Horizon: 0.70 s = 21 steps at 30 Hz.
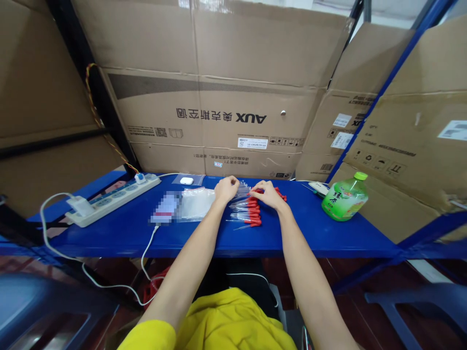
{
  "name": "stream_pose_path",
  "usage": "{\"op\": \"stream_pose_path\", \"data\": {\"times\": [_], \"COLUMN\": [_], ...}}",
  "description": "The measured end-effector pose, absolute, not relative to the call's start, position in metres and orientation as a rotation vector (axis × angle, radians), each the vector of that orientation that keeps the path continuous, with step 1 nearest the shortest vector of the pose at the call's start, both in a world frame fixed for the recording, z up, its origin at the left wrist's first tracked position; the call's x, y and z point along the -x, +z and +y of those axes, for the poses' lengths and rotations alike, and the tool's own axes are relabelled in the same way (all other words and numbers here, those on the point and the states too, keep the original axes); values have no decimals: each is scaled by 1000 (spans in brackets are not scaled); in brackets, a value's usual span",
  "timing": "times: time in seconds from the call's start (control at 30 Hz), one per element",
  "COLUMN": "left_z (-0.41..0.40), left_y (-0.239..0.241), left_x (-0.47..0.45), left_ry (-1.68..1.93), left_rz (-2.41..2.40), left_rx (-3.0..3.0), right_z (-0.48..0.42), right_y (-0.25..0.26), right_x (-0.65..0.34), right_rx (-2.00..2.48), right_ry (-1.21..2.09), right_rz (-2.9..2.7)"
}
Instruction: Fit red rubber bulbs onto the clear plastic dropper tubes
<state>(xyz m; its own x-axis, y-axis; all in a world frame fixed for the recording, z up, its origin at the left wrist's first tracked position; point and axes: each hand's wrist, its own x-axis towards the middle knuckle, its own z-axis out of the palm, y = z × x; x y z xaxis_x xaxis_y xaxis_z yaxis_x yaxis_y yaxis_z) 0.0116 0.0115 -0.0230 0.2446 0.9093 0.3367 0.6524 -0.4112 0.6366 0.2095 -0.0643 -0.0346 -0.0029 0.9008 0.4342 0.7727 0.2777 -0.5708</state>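
Note:
Several glass droppers with red rubber bulbs lie in a row on the blue table, bulbs to the right and thin clear tips to the left. My left hand is closed at the tip end of the pile, its fingertips pinched together beside clear tubes. What it holds, if anything, is too small to tell. Over the bulb end, my right hand has thumb and fingers closed on a dropper's red bulb. More red bulbs show behind that hand. Clear plastic bags lie left of my left forearm.
A phone on a white cable, a white earbud case and a power strip occupy the left side. On the right stands a green tea bottle. Cardboard walls the back of the blue table.

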Motion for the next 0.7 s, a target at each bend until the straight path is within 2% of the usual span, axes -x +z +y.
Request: {"op": "stream_pose_path", "data": {"times": [0.2,0.33,0.53,0.7], "left_z": [14,16,14,12], "left_y": [-36,-39,-38,-39], "left_x": [-16,-17,-18,-19], "left_ry": [652,589,494,633], "left_rz": [1058,1027,1124,1147], "left_rx": [-2545,-2552,-2546,-2573], "right_z": [-69,-66,-76,-85], "right_y": [-36,-31,-31,-47], "right_x": [-208,-216,-247,-276], "right_rx": [1600,1535,1983,2250], "right_ry": [335,154,-186,42], "right_rz": [-1881,-1791,-996,-667]}}
